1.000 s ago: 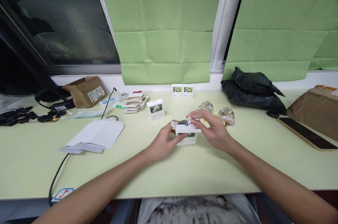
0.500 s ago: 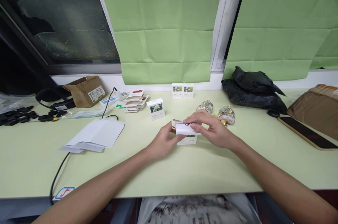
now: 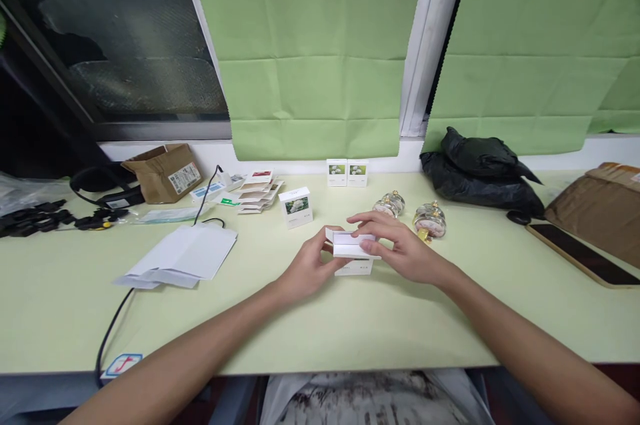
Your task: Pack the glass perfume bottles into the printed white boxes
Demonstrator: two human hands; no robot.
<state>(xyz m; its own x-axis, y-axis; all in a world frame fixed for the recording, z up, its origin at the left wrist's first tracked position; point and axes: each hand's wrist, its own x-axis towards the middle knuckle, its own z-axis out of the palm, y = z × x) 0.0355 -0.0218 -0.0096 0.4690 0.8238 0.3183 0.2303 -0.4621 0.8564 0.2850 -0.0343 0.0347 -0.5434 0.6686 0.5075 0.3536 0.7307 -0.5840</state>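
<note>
In the head view a small white cardboard box (image 3: 354, 268) stands upright near the middle of the table, its top flaps (image 3: 345, 239) raised and the upper side facing me. My left hand (image 3: 311, 263) grips its left side, fingers behind and thumb along the front. My right hand (image 3: 400, 245) is at the right of the top, with thumb and index finger pinching the edge and the other fingers lifted. The inside of the box cannot be made out. Just behind stands another white box (image 3: 297, 207) with a white-flower picture.
Two small boxes (image 3: 347, 173) stand by the wall. Two ornate glass jars (image 3: 430, 219) sit beyond my right hand. At left are folded white paper (image 3: 185, 255), stacked packets (image 3: 259, 191), and an open carton (image 3: 163, 173). A phone (image 3: 585, 253) and black bag (image 3: 480, 175) lie right.
My right fingers have lifted and spread a little over the box top, showing more of the white flap. My left hand keeps its hold on the box.
</note>
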